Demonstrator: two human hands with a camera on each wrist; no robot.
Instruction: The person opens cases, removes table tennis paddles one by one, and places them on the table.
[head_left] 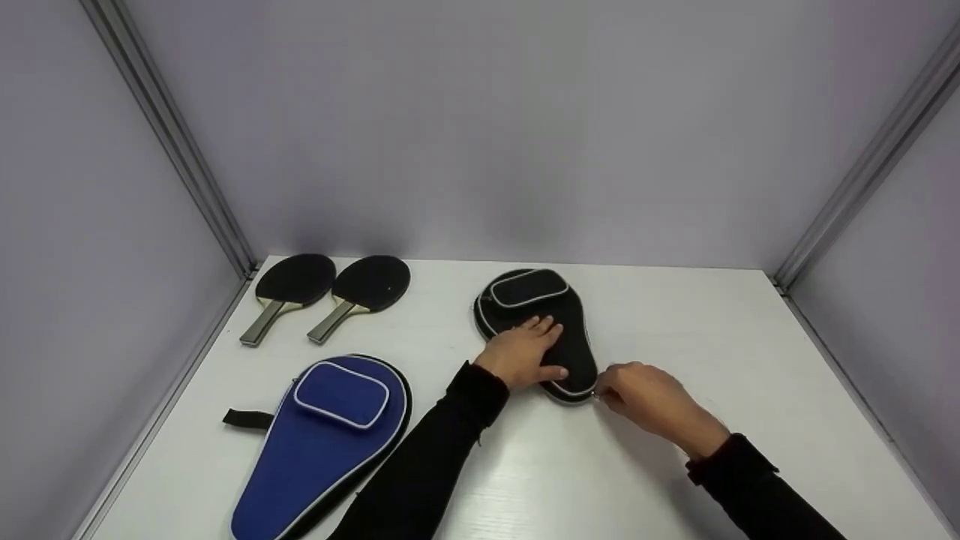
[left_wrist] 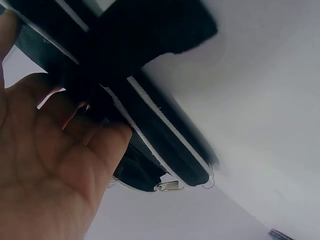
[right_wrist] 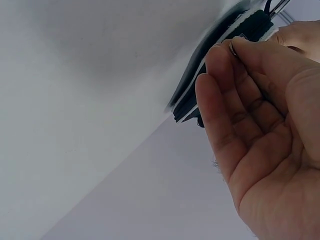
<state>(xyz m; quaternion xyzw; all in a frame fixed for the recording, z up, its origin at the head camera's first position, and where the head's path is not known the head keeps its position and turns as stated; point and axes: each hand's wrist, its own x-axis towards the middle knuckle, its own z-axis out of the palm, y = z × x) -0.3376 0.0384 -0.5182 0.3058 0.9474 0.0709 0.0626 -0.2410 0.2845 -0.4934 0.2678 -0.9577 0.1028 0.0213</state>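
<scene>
A black paddle case with white piping and a front pocket lies on the white table, its narrow end toward me. Spread over its middle, my left hand rests with fingers extended. At the narrow end's right corner, my right hand pinches a small metal zipper pull between thumb and forefinger. The left wrist view shows the case's edge and another zipper pull dangling from the pocket. How far the main zipper is closed cannot be made out.
A blue paddle case with a black strap lies at the front left. Behind it are two black table tennis paddles, side by side, handles toward me. Grey panels enclose the table's back and sides.
</scene>
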